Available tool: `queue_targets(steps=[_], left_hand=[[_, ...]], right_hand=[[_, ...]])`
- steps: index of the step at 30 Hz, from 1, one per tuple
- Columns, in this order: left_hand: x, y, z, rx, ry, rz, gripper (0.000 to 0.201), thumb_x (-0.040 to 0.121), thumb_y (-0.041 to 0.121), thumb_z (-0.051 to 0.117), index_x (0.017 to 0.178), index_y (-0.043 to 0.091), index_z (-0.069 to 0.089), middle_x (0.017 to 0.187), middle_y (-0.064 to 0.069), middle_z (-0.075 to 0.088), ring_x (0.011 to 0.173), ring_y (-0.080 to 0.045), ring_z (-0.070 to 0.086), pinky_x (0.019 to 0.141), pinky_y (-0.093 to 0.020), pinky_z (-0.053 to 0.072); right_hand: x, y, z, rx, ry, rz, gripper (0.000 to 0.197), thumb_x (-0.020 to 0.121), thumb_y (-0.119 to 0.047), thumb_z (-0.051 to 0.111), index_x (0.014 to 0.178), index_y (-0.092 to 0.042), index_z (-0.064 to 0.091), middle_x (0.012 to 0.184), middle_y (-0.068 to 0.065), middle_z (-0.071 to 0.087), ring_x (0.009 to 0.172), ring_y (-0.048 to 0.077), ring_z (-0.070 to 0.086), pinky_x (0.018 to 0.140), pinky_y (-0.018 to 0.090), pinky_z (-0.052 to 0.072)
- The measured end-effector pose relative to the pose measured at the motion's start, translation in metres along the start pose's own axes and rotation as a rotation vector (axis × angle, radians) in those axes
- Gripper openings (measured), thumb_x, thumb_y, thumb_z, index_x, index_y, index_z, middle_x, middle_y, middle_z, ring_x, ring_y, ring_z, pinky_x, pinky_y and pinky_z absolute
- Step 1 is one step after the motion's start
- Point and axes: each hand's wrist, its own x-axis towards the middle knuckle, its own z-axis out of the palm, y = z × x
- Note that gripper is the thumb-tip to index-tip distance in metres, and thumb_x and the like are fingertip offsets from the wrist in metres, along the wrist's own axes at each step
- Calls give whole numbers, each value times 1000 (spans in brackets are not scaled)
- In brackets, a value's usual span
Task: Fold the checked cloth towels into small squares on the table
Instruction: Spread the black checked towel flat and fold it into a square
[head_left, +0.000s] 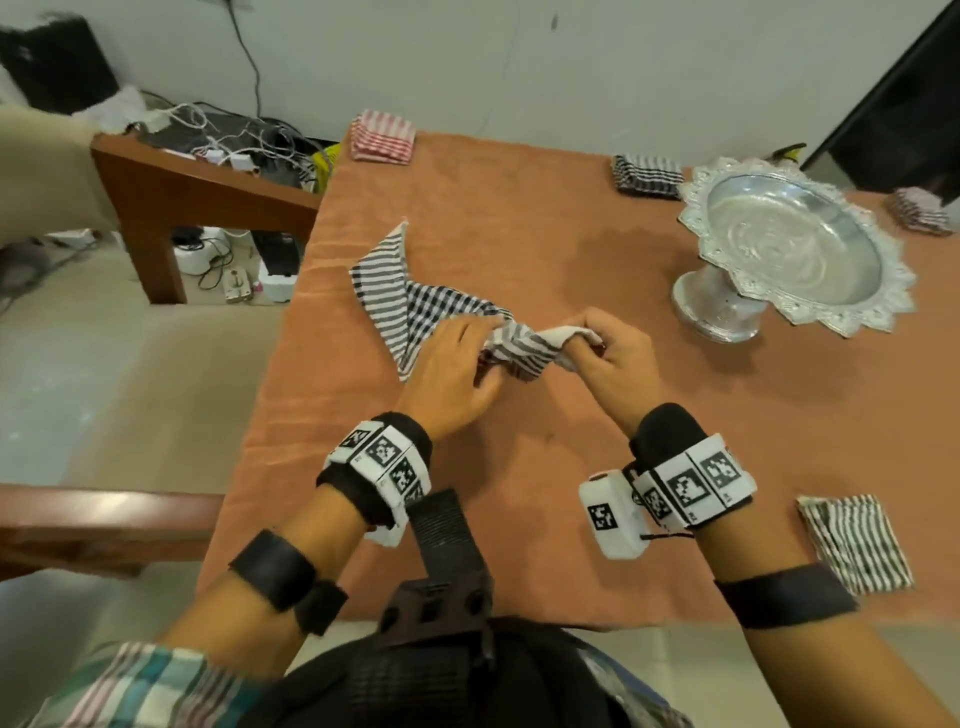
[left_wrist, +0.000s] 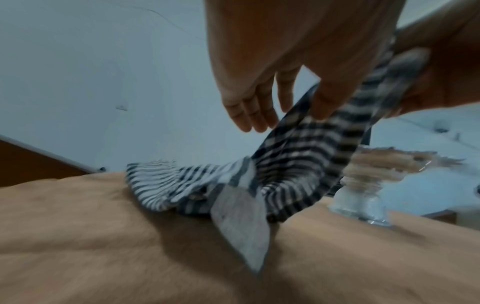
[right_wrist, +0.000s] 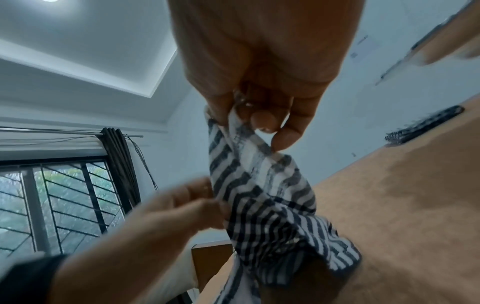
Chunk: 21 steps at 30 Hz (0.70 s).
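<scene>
A black-and-white checked towel (head_left: 400, 296) lies partly spread on the orange-covered table (head_left: 519, 218), its far corner pointing away from me. Its near end is bunched and lifted off the table between both hands. My left hand (head_left: 483, 338) pinches the bunched cloth from the left; in the left wrist view the thumb presses the towel (left_wrist: 298, 154) against the fingers (left_wrist: 249, 111). My right hand (head_left: 587, 332) grips the white edge from the right. The right wrist view shows the right hand (right_wrist: 249, 127) pinching the towel (right_wrist: 265, 195) edge between thumb and fingers.
A silver pedestal tray (head_left: 795, 249) stands at the right. Folded stacks sit at the back: red-and-white (head_left: 384, 137), black-and-white (head_left: 647, 176), another by the right edge (head_left: 919, 210). One folded towel (head_left: 857, 540) lies near right. A wooden side table (head_left: 208, 192) with cables stands left.
</scene>
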Motion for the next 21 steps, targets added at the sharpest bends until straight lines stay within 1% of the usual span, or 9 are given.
queue_targets(steps=[2,3,6,8,9,11,14,18,21], left_hand=[[2,24,-3,-70,125,95,47,78,35,51,114,5,54,106,-12,56,99,-20,47,88,-25,36],[4,35,-4,-88,164,123,47,77,37,53,112,5,54,103,-11,56,96,-18,47,87,-25,37],[13,53,-6,-95,251,125,42,76,35,55,105,4,56,96,-10,57,88,-19,49,78,-25,39],[23,57,-10,-114,298,61,42,75,35,56,105,6,55,95,-8,59,85,-20,52,76,-25,38],[27,58,-12,-117,315,21,43,74,36,57,106,7,54,95,-7,59,86,-21,53,76,-27,39],[35,62,-19,-68,376,-37,40,75,36,58,103,8,55,93,-7,60,85,-23,54,74,-35,43],[46,70,-32,-25,493,-149,33,69,21,55,99,7,55,89,-10,60,84,-30,54,75,-42,41],[54,51,-57,29,504,-377,14,75,4,53,88,7,56,89,-12,60,89,-30,53,82,-42,41],[52,27,-80,99,511,-358,9,82,3,49,87,3,57,87,-16,59,82,-29,54,76,-38,44]], right_hand=[[1,-6,-5,-24,48,-19,37,85,-15,60,57,-26,38,55,-7,41,53,4,40,51,17,29],[2,-10,-6,-8,61,-37,40,84,-15,61,57,-27,34,56,-9,37,52,3,37,50,16,27],[7,-27,-9,145,70,-53,32,81,-9,63,59,-16,41,56,-6,37,52,2,34,51,17,29],[12,-38,-12,192,89,-82,27,80,-6,63,61,-6,44,58,-2,41,55,4,37,52,22,34],[16,-45,-13,195,101,-109,28,80,-6,63,60,-7,44,58,-1,41,56,5,37,53,23,35],[25,-60,-16,179,128,-188,36,80,-6,63,57,-20,39,55,-7,38,53,1,34,51,16,33],[36,-81,-20,175,182,-267,38,78,-9,59,56,-27,35,55,-9,36,52,2,33,51,15,31],[48,-98,-40,243,297,-256,34,79,-11,55,57,-25,35,55,-8,33,52,5,32,51,22,30],[56,-103,-57,238,350,-281,33,79,-12,55,56,-24,35,53,-11,31,52,8,31,50,25,28]])
